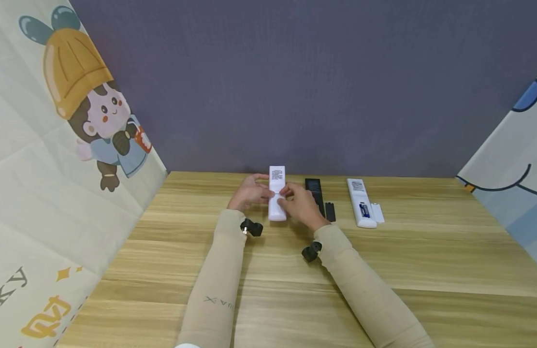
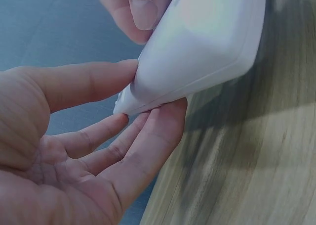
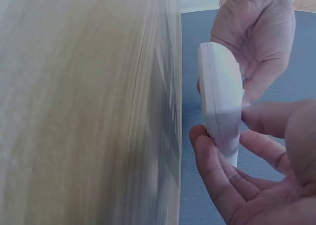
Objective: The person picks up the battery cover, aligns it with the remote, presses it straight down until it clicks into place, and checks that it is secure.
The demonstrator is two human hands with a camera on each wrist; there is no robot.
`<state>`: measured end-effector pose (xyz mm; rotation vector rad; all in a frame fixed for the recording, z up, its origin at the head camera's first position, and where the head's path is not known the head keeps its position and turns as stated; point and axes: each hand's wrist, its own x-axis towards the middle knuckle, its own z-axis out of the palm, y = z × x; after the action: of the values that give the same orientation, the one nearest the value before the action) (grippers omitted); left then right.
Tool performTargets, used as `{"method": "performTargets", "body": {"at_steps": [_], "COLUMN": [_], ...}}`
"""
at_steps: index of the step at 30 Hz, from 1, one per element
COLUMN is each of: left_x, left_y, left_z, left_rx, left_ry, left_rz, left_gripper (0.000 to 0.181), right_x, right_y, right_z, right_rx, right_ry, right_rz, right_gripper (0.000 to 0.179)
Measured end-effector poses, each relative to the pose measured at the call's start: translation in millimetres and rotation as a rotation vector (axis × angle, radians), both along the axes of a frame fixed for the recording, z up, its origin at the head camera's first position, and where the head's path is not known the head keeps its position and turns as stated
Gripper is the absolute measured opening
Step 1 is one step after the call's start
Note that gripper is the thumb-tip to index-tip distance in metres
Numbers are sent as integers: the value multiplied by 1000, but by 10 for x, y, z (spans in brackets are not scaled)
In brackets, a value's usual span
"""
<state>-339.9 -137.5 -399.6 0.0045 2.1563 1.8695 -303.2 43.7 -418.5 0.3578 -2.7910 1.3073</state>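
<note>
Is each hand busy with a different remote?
No, the left hand and the right hand both hold the same white remote in the head view.

Viewing remotely, I find a screened-in tabletop work bay: wood-grain table, dark panel behind, cartoon-printed left sheet and right sheet flanking it. Whether home or studio, I cannot establish.

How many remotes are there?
3. The held white remote is in the middle; a black remote, partly hidden, lies on the table to its right; a second white remote lies farthest right. I can't see any others.
</note>
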Motion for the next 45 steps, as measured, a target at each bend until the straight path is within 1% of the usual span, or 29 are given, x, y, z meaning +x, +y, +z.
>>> {"method": "performTargets", "body": {"at_steps": [7,14,19,27,32,38,45], "left_x": [1,-2,-11,-9,-16,-2,5], "left_y": [21,27,23,28,29,35,45], "left_z": [-17,-46,-78,-87,-92,-81,-80], "left_rx": [-57,-100,-127,-174,-195,-207,-256], "left_ry": [10,24,38,46,45,56,95], "left_rz": [18,37,53,62,69,72,81], "left_gripper": [67,65,65,64,63,62,61], "right_x": [-17,-18,-14,-16,-8,12,26], "right_y": [-4,-26,-53,-66,-85,-104,-112], "right_z": [-17,-37,-67,-93,-90,-79,-92], "right_rx": [-10,-61,-66,-38,-14,20,38], "right_ry": [-42,-122,-162,-173,-176,-159,-133], "right_rz": [40,88,116,151,152,154,150], "right_gripper": [25,37,47,62,71,73,72]}}
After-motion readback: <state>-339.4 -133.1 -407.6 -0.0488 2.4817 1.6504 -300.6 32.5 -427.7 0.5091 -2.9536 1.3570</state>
